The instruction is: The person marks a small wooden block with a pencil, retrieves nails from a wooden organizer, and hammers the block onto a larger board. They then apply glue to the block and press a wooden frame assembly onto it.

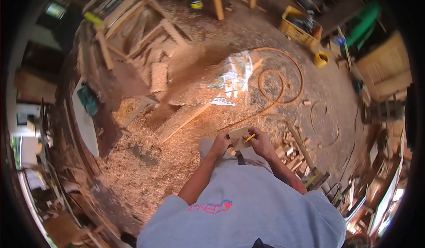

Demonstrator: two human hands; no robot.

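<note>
Close in front of my body, a small flat tan rectangular piece (pixel 239 135) is held between both hands. My left hand (pixel 220 144) grips its left edge, with the fingers closed round the side. At the right edge, my right hand (pixel 261 142) has its fingers closed on a yellow pencil (pixel 250 137). The pencil lies slantwise over the piece, its lower end close to the surface. Whether the piece is thin wood or card, I cannot tell.
Wood shavings (pixel 186 159) cover the floor. A board (pixel 186 122), a white printed sack (pixel 237 73) and a coiled orange hose (pixel 279 101) lie ahead. Wood offcuts (pixel 290 151) are piled on the right near a long-handled tool (pixel 301 146). A yellow crate (pixel 301 29) stands farther off.
</note>
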